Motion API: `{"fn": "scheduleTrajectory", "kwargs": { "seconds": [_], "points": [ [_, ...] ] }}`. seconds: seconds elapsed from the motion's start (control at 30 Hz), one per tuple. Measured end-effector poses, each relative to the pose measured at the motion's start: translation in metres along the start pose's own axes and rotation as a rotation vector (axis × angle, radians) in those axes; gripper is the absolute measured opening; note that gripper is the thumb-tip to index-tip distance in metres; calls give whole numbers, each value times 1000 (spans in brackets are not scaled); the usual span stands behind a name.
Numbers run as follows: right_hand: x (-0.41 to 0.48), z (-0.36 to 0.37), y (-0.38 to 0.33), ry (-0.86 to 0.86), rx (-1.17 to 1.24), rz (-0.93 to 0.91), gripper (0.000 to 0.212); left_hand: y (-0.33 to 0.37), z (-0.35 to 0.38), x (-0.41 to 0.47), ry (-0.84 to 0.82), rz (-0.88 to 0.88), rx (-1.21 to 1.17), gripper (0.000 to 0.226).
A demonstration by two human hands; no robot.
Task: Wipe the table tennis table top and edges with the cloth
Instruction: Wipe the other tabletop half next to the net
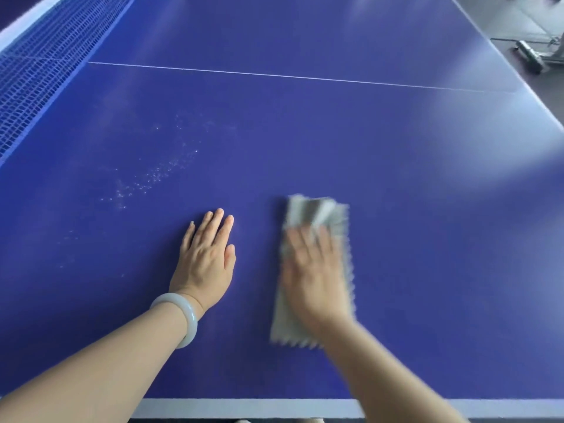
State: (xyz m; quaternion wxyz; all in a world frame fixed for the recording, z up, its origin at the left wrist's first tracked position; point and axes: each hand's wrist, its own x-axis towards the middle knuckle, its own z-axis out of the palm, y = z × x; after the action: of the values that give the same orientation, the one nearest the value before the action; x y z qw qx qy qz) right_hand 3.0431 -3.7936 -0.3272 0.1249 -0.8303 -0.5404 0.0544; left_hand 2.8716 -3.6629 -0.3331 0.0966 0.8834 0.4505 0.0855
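Note:
The blue table tennis table top [305, 141] fills the view, with a white centre line [274, 74] across it and a white edge stripe [244, 407] along the near side. A folded grey cloth [311, 215] with zigzag edges lies flat on the table right of centre. My right hand [314, 270] presses flat on the cloth with straight fingers and looks blurred by motion. My left hand [207, 254], with a pale bangle on the wrist, rests flat on the bare table beside it, fingers straight. Specks of dust or droplets [152, 175] mark the surface to the left.
The blue net [39, 65] with its white top band runs along the left. The table's right edge [518, 80] slants away at the upper right. Beyond it is grey floor with a metal wheeled frame [534, 53].

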Motion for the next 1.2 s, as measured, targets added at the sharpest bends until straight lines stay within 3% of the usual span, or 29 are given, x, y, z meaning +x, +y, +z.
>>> {"fn": "scheduleTrajectory", "kwargs": {
  "seconds": [0.1, 0.2, 0.27, 0.4, 0.47, 0.53, 0.6, 0.73, 0.8, 0.87, 0.9, 0.97, 1.0, 1.03, 1.1, 1.2],
  "points": [
    [-62, 12, -34, -127, 15, -406, 55, -2, 0, -1, 11, 23, -12, 58],
    [-80, -4, 22, -181, 11, -437, 59, -4, 1, -1, 25, 31, -13, 56],
    [-74, -25, 78, -161, -50, -302, 59, -5, 2, -2, 30, 33, -27, 51],
    [-58, -53, 159, -26, -59, 300, 56, -6, 2, -1, 40, 13, -56, 50],
    [-55, -47, 155, -8, -60, 528, 56, -7, 1, -1, 41, 2, -81, 50],
    [-55, -31, 123, 14, -78, 608, 58, -9, -1, -1, 35, -6, -141, 48],
    [-58, -18, 68, 27, -96, 474, 59, -9, -4, 1, 26, -27, -234, 46],
    [-57, 16, -68, -119, 29, -79, 68, -3, -24, 6, -10, -137, -576, 40],
    [-42, 28, -115, -209, 108, -223, 66, -5, -42, 3, 0, -272, -923, 38],
    [-17, 28, -137, -278, 249, -307, 56, -11, -59, -6, 131, -417, -1070, 36],
    [-5, 24, -141, -327, 414, -329, 47, -17, -67, -13, 241, -476, -1023, 35],
    [12, 3, -132, -399, 904, -143, 35, -27, -74, -30, 468, -523, -795, 32],
    [19, -5, -118, -294, 1038, -12, 38, -28, -72, -38, 542, -479, -666, 32],
    [26, -10, -103, -163, 1045, 95, 44, -24, -66, -45, 567, -390, -546, 32],
    [41, -11, -78, -18, 795, 175, 50, -5, -48, -55, 417, -223, -335, 39],
    [76, 2, -74, -43, 418, 31, 49, 20, -19, -57, 99, -225, -4, 56]
  ]
}}
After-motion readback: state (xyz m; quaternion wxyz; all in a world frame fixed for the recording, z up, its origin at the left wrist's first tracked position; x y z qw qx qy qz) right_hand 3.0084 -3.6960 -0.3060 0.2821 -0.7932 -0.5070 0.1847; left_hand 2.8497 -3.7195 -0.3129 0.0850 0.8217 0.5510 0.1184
